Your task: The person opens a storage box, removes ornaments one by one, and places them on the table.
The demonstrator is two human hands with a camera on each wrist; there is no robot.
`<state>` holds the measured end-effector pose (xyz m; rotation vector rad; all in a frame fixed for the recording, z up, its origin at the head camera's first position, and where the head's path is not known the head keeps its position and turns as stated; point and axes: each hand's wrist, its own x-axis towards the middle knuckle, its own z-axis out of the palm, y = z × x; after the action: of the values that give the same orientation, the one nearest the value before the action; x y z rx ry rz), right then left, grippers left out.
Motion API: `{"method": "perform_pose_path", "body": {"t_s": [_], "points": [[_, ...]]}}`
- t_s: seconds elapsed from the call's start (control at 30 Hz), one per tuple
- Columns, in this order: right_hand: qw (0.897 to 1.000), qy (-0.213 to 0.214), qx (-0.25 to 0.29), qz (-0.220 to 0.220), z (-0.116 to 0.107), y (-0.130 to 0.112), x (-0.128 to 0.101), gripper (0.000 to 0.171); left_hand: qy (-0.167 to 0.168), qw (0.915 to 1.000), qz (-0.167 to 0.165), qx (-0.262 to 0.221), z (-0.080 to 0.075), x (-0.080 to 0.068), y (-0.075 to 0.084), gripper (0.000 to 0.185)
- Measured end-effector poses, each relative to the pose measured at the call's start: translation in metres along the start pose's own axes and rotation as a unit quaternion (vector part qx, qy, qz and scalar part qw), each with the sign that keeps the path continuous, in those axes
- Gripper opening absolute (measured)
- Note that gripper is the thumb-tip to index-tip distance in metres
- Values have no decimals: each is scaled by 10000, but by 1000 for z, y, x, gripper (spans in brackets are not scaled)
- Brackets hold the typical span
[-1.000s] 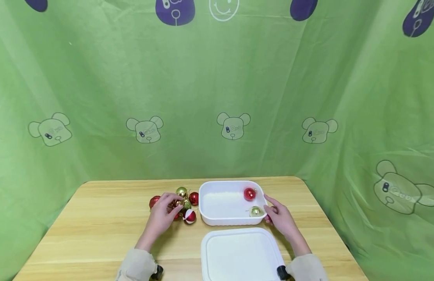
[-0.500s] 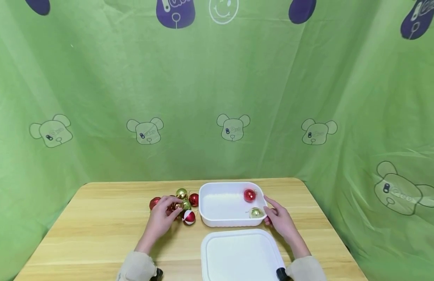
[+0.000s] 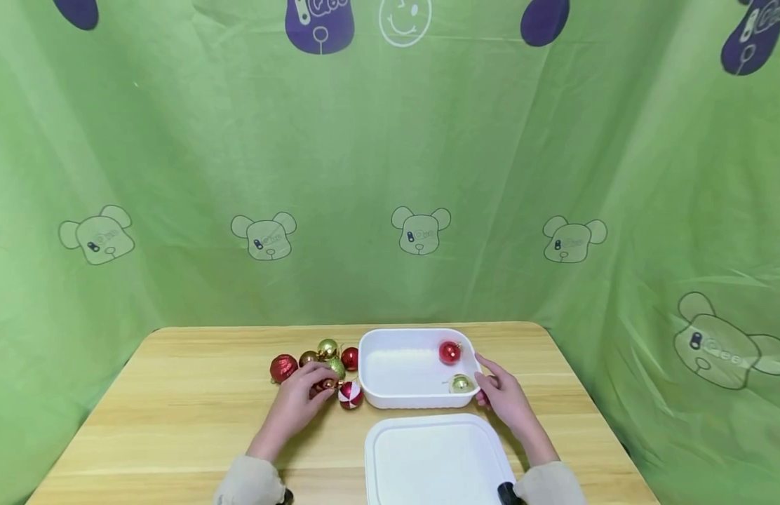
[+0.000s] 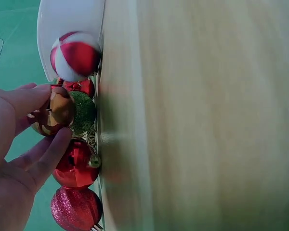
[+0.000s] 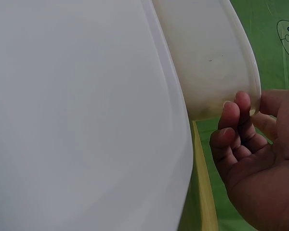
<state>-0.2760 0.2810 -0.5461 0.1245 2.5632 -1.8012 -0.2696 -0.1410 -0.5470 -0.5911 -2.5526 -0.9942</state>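
Note:
My left hand (image 3: 298, 398) pinches a shiny gold bauble (image 4: 61, 110) between thumb and fingers. Around it lie other Christmas baubles: a red-and-white one (image 3: 350, 395) close to the box, a glittery green one (image 4: 84, 113), a shiny red one (image 3: 350, 358), a gold one (image 3: 327, 348), a brownish one (image 3: 309, 358) and a glittery red one (image 3: 283, 367). At the right end of a white plastic box (image 3: 390, 401), my right hand (image 3: 503, 391) grips the wall, fingers curled at its corner. Inside the box sit a clear-looking red bauble (image 3: 449, 352) and a pale gold one (image 3: 461, 383).
A white lid (image 3: 437, 459) lies flat in front of the box, nearer to me. Everything stands on a light wooden table (image 3: 188, 414). A green patterned curtain (image 3: 339, 280) hangs right behind the table's far edge and along both sides.
My left hand has shifted slightly right and toward me with the gold bauble. The red-and-white bauble has rolled right, toward the box, and a brownish bauble is uncovered. My right hand stays put.

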Motion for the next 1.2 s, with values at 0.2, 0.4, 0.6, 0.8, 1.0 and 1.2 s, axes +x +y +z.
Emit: {"method": "perform_pose_path", "body": {"t_s": [0.2,0.4,0.6,0.8,1.0,1.2], "points": [[10000,-10,-30,-55,0,0,0,53,-230,9997,-41,99,1,0,-3,34],[10000,18,-60,-22,-1,1,1,53,-467,9985,-17,282,1,0,-4,35],[10000,-59,-49,-59,-1,-1,0,55,-666,9970,25,383,2,-1,-4,37],[9999,-81,-51,-46,-1,-1,-1,55,-615,9969,98,491,0,-2,-1,40],[9999,-68,-60,-50,0,-1,0,55,-374,9986,-76,354,-14,1,7,51],[9999,-47,-88,-67,0,1,1,54,426,9981,-283,-343,-34,11,13,44]]}}
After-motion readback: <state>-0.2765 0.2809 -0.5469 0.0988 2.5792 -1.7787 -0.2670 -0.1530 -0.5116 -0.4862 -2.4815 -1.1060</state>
